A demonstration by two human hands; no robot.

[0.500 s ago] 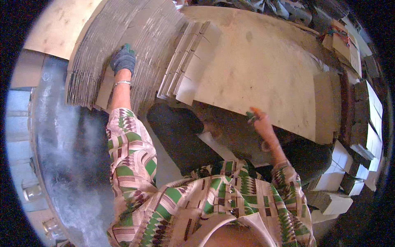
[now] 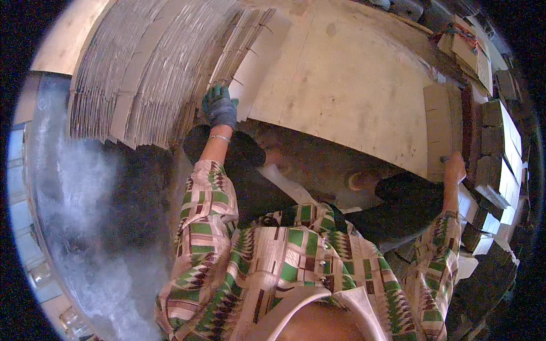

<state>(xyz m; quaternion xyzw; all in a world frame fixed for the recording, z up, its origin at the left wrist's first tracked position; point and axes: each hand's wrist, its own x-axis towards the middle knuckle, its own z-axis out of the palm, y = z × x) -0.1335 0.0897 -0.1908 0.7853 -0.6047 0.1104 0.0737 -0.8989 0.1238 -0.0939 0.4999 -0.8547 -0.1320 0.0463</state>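
Observation:
My left hand [image 2: 220,106], in a grey glove with green fingertips, has its fingers curled over the near end of a few slotted cardboard pieces [image 2: 242,42]. These lean beside a long row of tightly packed cardboard pieces [image 2: 153,68] standing on edge. At the right end of a wooden board [image 2: 347,85], my right hand [image 2: 455,167] is closed at the near corner of a small stack of cardboard pieces [image 2: 442,122]. Its fingertips are partly hidden against the stack. One cardboard piece lies flat on the board, just right of the leaning ones.
Stacked cardboard [image 2: 503,148] stands along the right side, and a bundle with red cord [image 2: 463,42] lies at the far right. My legs [image 2: 256,193] are under the board's near edge. A greyish floor [image 2: 85,227] stretches along the left.
My left hand has moved right, from the packed row to the leaning cardboard pieces. My right hand has moved right from the board's front edge to the stack at its right end.

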